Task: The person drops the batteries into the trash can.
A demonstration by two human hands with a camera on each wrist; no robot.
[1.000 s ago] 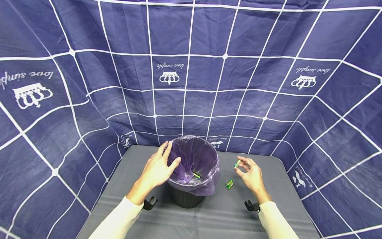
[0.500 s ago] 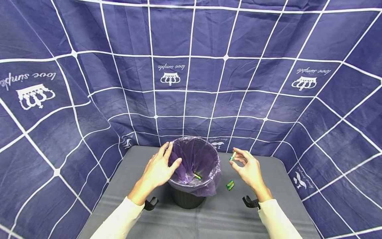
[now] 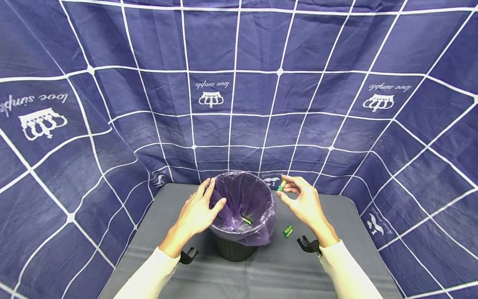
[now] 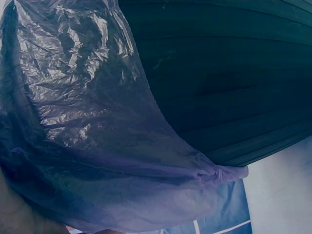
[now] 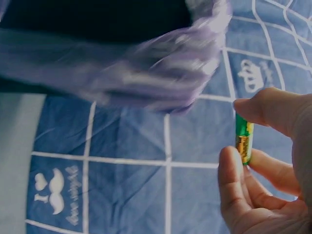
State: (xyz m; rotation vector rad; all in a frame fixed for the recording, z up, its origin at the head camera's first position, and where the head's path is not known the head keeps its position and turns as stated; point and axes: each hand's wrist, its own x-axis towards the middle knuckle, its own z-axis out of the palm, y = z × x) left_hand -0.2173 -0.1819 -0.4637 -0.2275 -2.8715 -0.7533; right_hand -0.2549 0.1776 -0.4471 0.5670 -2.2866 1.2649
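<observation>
My right hand (image 3: 304, 203) pinches a green and gold battery (image 3: 281, 185) by its ends between thumb and fingers, right of the bin and about level with its rim. The same battery (image 5: 243, 139) shows upright in the right wrist view. A black bin (image 3: 235, 249) stands on the grey table, lined with a translucent purple bag (image 3: 242, 187) folded over its rim. My left hand (image 3: 198, 209) rests on the bin's left rim, its fingers fairly straight and the thumb over the opening. One battery (image 3: 246, 221) lies inside the bag.
Two more green batteries (image 3: 288, 231) lie side by side on the grey table (image 3: 276, 270), to the right of the bin. A blue cloth (image 3: 254, 128) with a white grid hangs behind the table and along both sides.
My right hand has moved left and away from me with the battery, closer to the bin's right rim. The left hand stays in place on the bin.
</observation>
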